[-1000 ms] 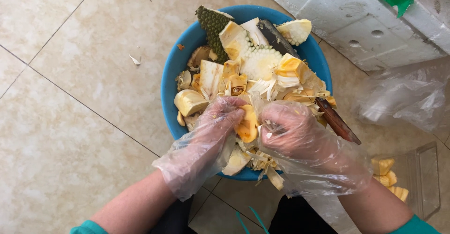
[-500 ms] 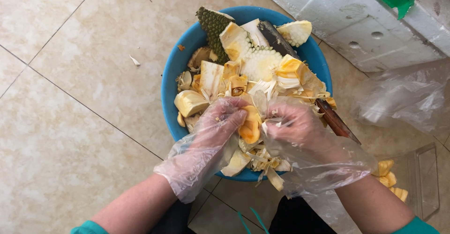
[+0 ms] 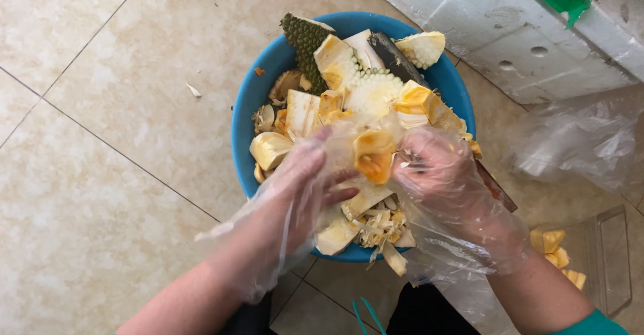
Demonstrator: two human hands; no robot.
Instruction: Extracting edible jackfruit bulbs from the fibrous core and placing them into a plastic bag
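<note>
A blue basin (image 3: 249, 100) on the tiled floor is heaped with cut jackfruit pieces (image 3: 355, 86): green spiky rind, white core and yellow flesh. Both my hands wear loose clear plastic gloves. My left hand (image 3: 305, 180) and my right hand (image 3: 439, 174) meet over the near side of the basin and grip a yellow-orange jackfruit pod (image 3: 373, 154) between them. A brown knife handle (image 3: 498, 188) sticks out just behind my right hand; whether that hand touches it is hidden.
A white foam box (image 3: 510, 33) with green tape stands at the upper right. A crumpled clear plastic bag (image 3: 577, 144) lies right of the basin. A clear container (image 3: 590, 254) with yellow fruit pieces sits at the lower right. Pale tiles cover the left.
My hands have risen a little and pulled the yellow pod up out of the heap. The right hand has turned so its fingers point toward the pod.
</note>
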